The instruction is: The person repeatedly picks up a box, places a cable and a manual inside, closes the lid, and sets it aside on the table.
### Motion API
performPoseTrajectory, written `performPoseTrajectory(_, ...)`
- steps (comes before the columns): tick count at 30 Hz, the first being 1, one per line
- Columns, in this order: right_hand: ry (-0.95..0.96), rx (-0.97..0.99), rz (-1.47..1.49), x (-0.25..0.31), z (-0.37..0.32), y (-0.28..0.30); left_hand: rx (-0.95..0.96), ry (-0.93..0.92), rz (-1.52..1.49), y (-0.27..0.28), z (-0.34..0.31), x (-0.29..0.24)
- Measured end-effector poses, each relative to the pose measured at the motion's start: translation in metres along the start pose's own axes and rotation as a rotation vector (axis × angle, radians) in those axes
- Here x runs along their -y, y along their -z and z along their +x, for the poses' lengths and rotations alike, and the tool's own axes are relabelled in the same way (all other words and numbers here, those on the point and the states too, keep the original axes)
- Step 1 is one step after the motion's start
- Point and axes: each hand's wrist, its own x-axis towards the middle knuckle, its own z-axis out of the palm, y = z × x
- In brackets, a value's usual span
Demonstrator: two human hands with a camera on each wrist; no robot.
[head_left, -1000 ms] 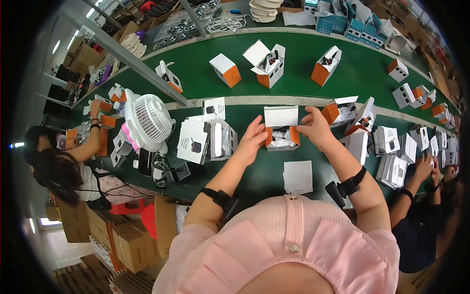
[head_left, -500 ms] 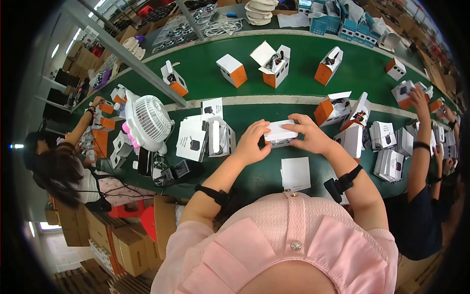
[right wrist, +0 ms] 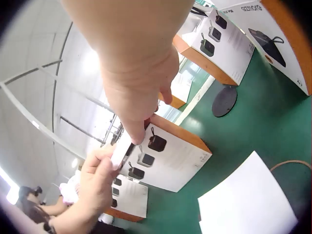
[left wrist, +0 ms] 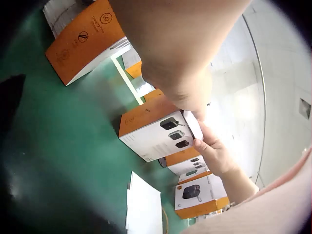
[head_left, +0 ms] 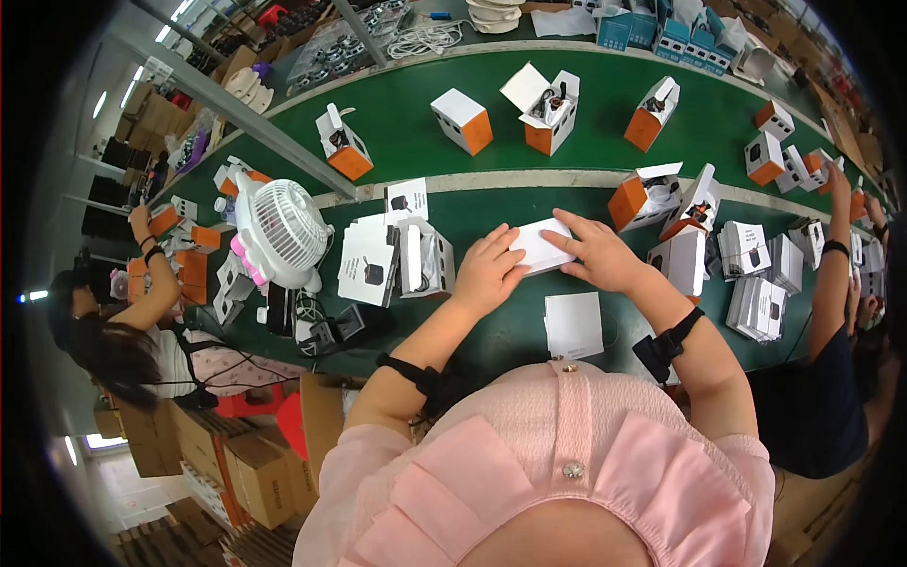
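I see left hand (head_left: 487, 271) and right hand (head_left: 603, 257) pinching opposite ends of the lid (head_left: 540, 248). Box (right wrist: 170, 158) gapes slightly.

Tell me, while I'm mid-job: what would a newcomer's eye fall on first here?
Probably the left hand and right hand at either side of a box's white top, in the middle of the head view. Next comes the bulky white fan on the green bench, to the person's left. Beyond, on the far green strip, an open carton shows dark contents.
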Motion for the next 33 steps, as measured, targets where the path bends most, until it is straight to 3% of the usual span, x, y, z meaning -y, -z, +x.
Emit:
performPoseTrajectory(13,-0.020,0.027,0.056,-0.019,0.008,-0.010,-0.037,0.001,0.093,-0.017,0.000,0.011)
performPoseTrajectory(19,-0.002,0.040,-0.114,-0.014,-0.001,-0.019,-0.002,-0.047,0.317,-0.028,-0.021,-0.001)
performPoseTrajectory(24,-0.137,0.143,-0.358,0.009,0.002,-0.024,0.040,-0.054,0.349,-0.031,-0.022,0.004)
performPoseTrajectory(26,-0.171,0.203,-0.326,0.013,0.005,-0.022,0.040,-0.090,0.347,-0.026,-0.014,0.004)
performPoseTrajectory(28,-0.181,0.198,-0.220,0.010,0.003,-0.022,0.121,0.009,0.302,-0.017,-0.004,-0.007)
performPoseTrajectory(30,-0.164,0.122,-0.111,0.011,0.005,-0.022,0.106,0.264,0.256,-0.018,0.018,-0.017)
performPoseTrajectory(32,-0.466,-0.252,0.146,0.011,0.008,-0.026,0.217,0.503,-0.169,-0.033,0.029,0.000)
performPoseTrajectory(33,-0.477,-0.406,0.179,0.012,0.004,-0.031,0.194,0.511,-0.193,-0.034,0.035,0.007)
